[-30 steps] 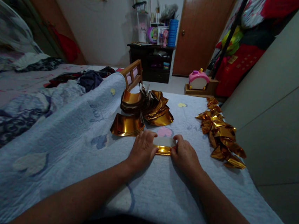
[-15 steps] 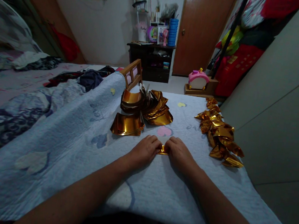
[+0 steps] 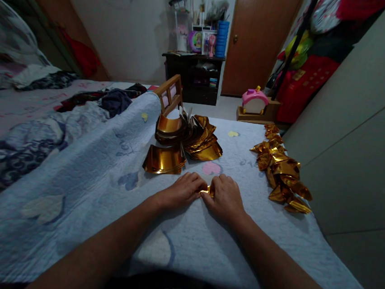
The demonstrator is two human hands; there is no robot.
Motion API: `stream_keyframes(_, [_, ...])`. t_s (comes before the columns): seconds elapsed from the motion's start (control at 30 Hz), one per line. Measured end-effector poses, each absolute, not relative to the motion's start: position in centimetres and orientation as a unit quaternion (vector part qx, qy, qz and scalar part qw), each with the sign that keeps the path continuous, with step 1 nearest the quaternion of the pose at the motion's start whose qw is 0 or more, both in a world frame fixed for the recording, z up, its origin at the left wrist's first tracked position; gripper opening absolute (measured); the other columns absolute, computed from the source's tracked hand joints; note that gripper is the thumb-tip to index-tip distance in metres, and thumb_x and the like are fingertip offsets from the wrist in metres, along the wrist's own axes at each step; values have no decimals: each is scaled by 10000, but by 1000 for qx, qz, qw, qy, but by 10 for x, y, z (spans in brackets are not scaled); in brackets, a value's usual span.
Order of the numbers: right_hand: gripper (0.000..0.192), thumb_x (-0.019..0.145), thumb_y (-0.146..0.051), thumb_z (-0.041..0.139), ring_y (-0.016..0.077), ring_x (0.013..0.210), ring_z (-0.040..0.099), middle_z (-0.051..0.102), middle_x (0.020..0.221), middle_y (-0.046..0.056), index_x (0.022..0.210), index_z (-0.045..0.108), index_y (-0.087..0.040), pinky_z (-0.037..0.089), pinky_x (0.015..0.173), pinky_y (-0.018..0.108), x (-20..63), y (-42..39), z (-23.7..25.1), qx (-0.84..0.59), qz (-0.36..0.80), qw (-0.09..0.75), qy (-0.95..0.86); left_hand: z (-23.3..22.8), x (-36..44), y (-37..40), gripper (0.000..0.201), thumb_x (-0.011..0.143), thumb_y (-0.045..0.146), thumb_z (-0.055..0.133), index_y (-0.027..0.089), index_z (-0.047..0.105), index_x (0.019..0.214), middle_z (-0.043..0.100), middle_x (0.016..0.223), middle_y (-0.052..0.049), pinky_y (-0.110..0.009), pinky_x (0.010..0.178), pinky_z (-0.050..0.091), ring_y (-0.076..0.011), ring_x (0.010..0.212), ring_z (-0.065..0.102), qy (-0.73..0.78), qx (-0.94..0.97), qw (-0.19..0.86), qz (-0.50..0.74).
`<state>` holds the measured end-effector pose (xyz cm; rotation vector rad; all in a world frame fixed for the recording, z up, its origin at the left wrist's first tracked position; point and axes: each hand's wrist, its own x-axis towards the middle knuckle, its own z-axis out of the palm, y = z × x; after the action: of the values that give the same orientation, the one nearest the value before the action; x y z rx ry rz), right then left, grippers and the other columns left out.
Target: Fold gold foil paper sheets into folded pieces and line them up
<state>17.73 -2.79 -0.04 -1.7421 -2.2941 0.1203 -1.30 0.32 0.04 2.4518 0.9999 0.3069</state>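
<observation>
Between my two hands is a small piece of gold foil paper (image 3: 207, 191), partly covered by the fingers. My left hand (image 3: 185, 189) is closed on its left end. My right hand (image 3: 225, 195) grips the right end, its thumb reaching left across the near edge. Just beyond them lie stacks of flat, curved gold foil sheets (image 3: 164, 159). Off to the right, a row of folded gold foil pieces (image 3: 283, 169) runs along the edge of the bed cover.
A pale blue quilted cover (image 3: 188, 262) with heart patterns lies under everything and rises into a ridge on the left. A small wooden rail (image 3: 170, 94) stands behind the sheets. The tall pale panel (image 3: 365, 147) borders the right side.
My right hand has shifted slightly left and turned, bringing its thumb over the foil paper. Less of the foil shows between my hands. The stacks and folded pieces stay where they were.
</observation>
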Motion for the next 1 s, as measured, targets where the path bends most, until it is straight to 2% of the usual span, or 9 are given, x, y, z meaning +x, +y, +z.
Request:
stream_keyframes(0.2, [328,880,-510,637,271,911,532,607,987,106,927,585,-189,355,768,375,187,-29,0,-600,45,130,-788,-3,-14,5,181,998,316,540,228,606,1142,580,1120,-57,-366,957,429,-221,1058,506,356,898,232,116])
stream_keyframes(0.37, [445,829,-531,679,312,981,529,586,1058,114,1117,591,-204,385,807,413,209,-29,-3,-619,44,141,-771,-2,-14,4,196,998,320,538,245,617,1160,578,1138,-58,-370,959,427,-224,1064,503,368,894,233,104])
stream_keyframes(0.5, [577,782,-516,705,364,1104,516,558,1253,146,1255,556,-222,405,876,485,227,-22,-8,-622,61,132,-770,-1,-15,4,194,997,309,538,257,611,1169,572,1153,-52,-370,967,423,-225,1077,499,365,895,236,102])
stream_keyframes(0.67, [651,744,-480,716,409,1265,448,487,1419,175,1303,524,-208,387,975,545,248,-15,-8,-631,108,112,-760,1,-15,3,201,994,261,530,263,596,1184,566,1175,-45,-359,969,418,-219,1093,493,358,898,236,100])
stream_keyframes(0.83, [568,747,-360,678,381,1264,455,513,1386,164,1274,531,-205,389,1000,542,256,-15,-1,-607,138,131,-771,1,-15,2,206,989,253,529,263,593,1185,562,1168,-50,-369,959,422,-226,1084,490,359,899,229,98])
stream_keyframes(1.0, [251,771,-160,583,296,1106,514,584,1151,123,1019,606,-189,431,937,447,237,-19,6,-540,126,276,-785,-1,-15,1,222,973,227,551,243,596,1190,569,1171,-62,-390,975,419,-234,1082,489,369,897,221,98])
